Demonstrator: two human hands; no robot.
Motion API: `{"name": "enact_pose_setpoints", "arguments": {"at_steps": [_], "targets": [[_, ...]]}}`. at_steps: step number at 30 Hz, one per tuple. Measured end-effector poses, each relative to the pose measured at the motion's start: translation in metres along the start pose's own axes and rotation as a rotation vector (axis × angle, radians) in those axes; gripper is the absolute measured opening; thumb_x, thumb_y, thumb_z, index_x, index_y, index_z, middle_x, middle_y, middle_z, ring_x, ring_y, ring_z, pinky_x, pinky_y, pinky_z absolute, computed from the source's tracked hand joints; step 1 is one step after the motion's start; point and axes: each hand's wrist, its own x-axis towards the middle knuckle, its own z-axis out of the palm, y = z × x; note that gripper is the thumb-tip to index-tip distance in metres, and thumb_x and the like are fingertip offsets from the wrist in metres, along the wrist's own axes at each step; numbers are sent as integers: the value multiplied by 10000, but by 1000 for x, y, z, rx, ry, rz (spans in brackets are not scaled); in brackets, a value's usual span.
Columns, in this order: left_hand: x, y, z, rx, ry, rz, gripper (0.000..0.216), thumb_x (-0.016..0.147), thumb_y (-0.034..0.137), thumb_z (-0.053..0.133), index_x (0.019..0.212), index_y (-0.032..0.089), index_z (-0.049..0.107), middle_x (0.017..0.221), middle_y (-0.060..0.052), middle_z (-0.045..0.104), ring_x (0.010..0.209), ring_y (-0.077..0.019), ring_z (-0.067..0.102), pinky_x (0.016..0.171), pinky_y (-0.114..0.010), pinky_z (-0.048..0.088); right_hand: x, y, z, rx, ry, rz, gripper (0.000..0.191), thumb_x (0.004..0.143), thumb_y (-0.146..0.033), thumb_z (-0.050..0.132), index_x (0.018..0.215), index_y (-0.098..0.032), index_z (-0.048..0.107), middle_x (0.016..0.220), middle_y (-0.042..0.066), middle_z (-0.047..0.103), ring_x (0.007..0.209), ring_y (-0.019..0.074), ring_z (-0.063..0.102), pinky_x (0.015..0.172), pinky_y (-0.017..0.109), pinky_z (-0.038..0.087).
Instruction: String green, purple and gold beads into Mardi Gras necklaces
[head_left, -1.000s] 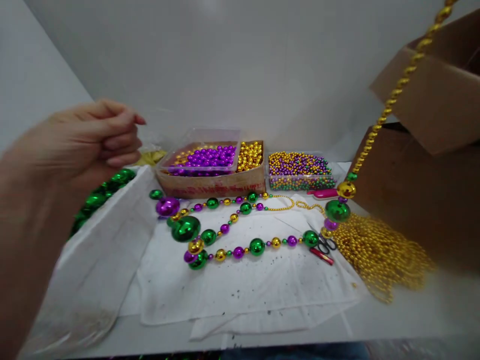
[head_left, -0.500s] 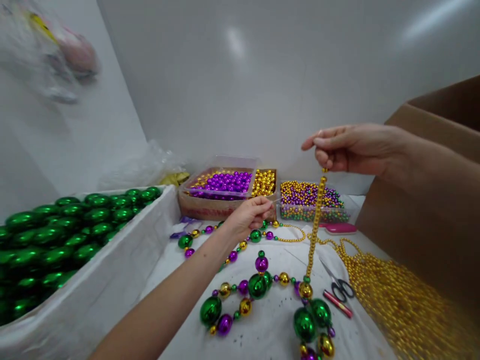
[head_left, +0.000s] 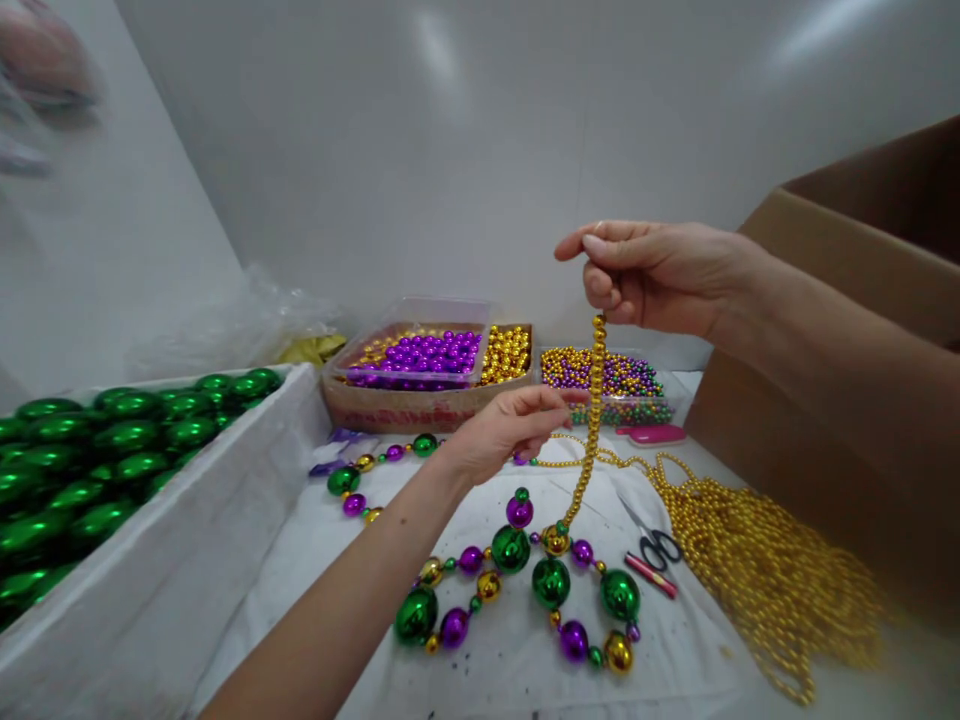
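Observation:
My right hand [head_left: 630, 272] is raised in front of the wall. Its fingers are closed on the upper end of a gold bead strand [head_left: 596, 400], which hangs down to a necklace of large green, purple and gold beads [head_left: 551, 580] on the white cloth. My left hand [head_left: 517, 425] is lower, its fingertips right beside the strand; whether they touch it I cannot tell. Its index finger reaches forward and the others are curled; anything pinched there is too fine to see. A purple bead [head_left: 520, 512] with a small green one stands up from the necklace.
Left is a white box [head_left: 247, 510] of green beads. Behind stand a carton [head_left: 420, 408] of purple and gold beads and a clear tub [head_left: 679, 392] of small mixed beads. Scissors [head_left: 660, 550], a red tube [head_left: 649, 575], gold bead chains [head_left: 750, 560] and a large cardboard box [head_left: 787, 400] are right.
The view has turned right. My left hand has come closer to the gold strand, and the fine thread seen at its fingertips no longer shows. My right hand still holds the strand up.

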Motion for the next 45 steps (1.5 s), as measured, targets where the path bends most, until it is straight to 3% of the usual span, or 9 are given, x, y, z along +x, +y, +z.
{"name": "enact_pose_setpoints", "arguments": {"at_steps": [6,9,18,23,26,30,37,41,45], "targets": [[2,-20,15,134,-271,-98,157,775,304,637,764,148,628,863,-38,621,485,-38,308,420,-210,191,-2,-16,-7,-27,106,-84,248,987,-157,341,911,-158,577,473,-98,419,398,2,348,414,121,225],[-4,-23,13,155,-239,-77,165,786,326,623,783,161,620,715,-1,562,503,-56,338,432,-210,212,-4,-23,-19,-116,237,-65,236,978,-157,348,861,-148,553,424,-126,332,369,-16,271,420,157,155],[-26,-52,4,81,-214,-151,179,794,320,627,760,147,599,667,11,531,490,-48,330,439,-205,198,-6,-23,-41,-138,428,-150,234,943,-173,388,799,-144,570,443,-119,318,393,-28,278,434,189,146],[-37,-74,-6,-85,-117,-201,226,774,335,659,747,126,580,986,-85,625,460,-9,333,428,-205,169,-3,-13,-32,-68,295,25,307,962,-152,335,787,-117,585,425,-127,333,387,-22,243,417,201,124],[-41,-82,-12,-101,58,-218,267,747,357,689,741,120,567,1100,-103,597,477,-2,376,420,-195,129,-7,-7,-20,3,205,108,348,983,-154,290,826,-100,596,429,-118,360,399,-18,263,423,213,127],[-39,-76,-16,-103,290,-168,273,751,369,679,748,126,555,825,-53,641,419,-10,306,396,-194,106,-12,10,-1,81,65,158,259,954,-142,389,857,-130,629,453,-87,347,395,24,254,388,170,161],[-26,-31,16,-165,338,12,206,800,286,620,730,132,502,824,-64,680,389,10,256,386,-175,96,-7,66,28,162,-164,315,138,878,-158,497,901,-125,629,489,-65,370,403,52,237,364,164,191],[-27,-31,36,-185,297,2,193,828,305,591,756,142,517,685,-26,645,389,-9,303,382,-173,114,-7,84,36,193,-126,323,146,878,-162,486,872,-121,625,467,-71,364,392,52,198,368,170,157],[-34,-42,38,-193,337,-27,186,826,316,599,784,144,542,563,35,543,383,-13,299,379,-174,110,-11,94,30,201,-43,274,124,860,-175,503,849,-135,620,448,-85,286,397,61,146,359,188,102]]}}
